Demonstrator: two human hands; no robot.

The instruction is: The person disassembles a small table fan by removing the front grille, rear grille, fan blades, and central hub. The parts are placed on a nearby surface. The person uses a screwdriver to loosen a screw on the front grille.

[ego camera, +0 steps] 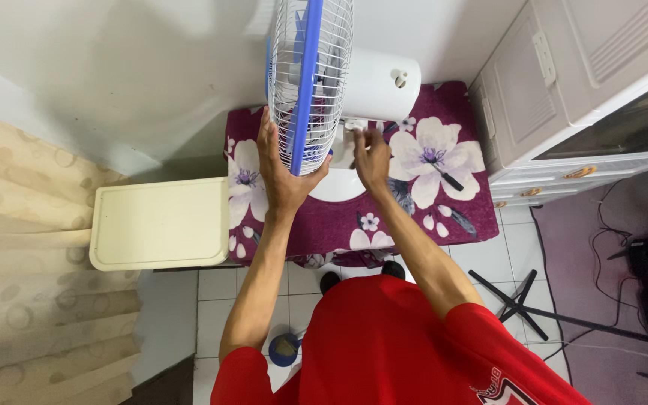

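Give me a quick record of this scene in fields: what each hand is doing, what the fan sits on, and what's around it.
left hand: left hand flat against the fan's wire grille, fingers spread, near its blue rim
right hand: right hand at the neck behind the grille, fingertips on a small white part; what the grip closes on is hidden
fan: white motor housing, round white base
support: surface covered by a maroon floral cloth
left of it: cream plastic top, curtain
right of it: white cabinet
floor: white tiles, black stand legs

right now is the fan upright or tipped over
Upright: the fan stands on the flowered cloth, with the left hand steadying its cage.
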